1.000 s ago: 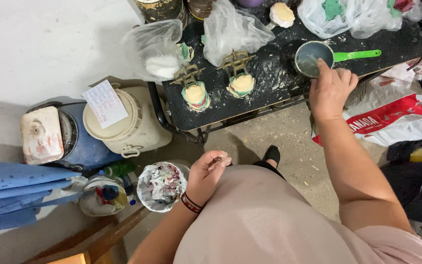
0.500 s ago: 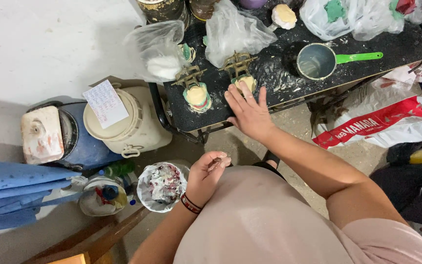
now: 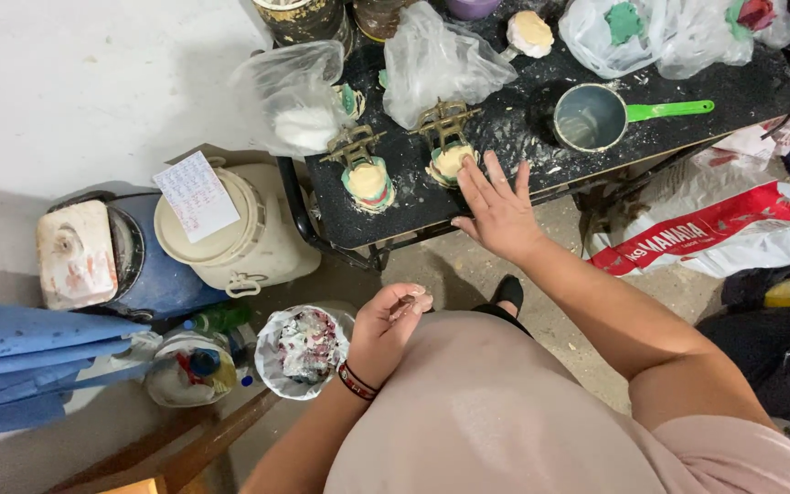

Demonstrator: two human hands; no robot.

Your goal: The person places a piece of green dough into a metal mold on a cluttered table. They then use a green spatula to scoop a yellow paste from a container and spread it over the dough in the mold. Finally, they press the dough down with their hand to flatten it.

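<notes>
- The right hand (image 3: 497, 212) lies flat and open on the black table (image 3: 596, 169), fingers spread, and it grasps nothing. Its fingertips are just beside the right mould (image 3: 450, 160), maybe touching its edge; I cannot tell for sure.
- This mould holds a pale yellow piece under a small metal frame. A second mould (image 3: 367, 179) with the same frame stands to the left of it, near the front edge of the table.
- The left hand (image 3: 393, 320) is loosely curled near the body, above a cup (image 3: 304, 352) full of scraps. Whether it pinches something small, I cannot tell.
- Risk, as I judge it: if the flat hand slides or pushes, it may knock the mould, tilt the frame and spoil the soft piece.
- The left mould is close to the edge, so a shake of the table could drop it.
- The mug (image 3: 592, 117) with the green handle stands well apart.
</notes>
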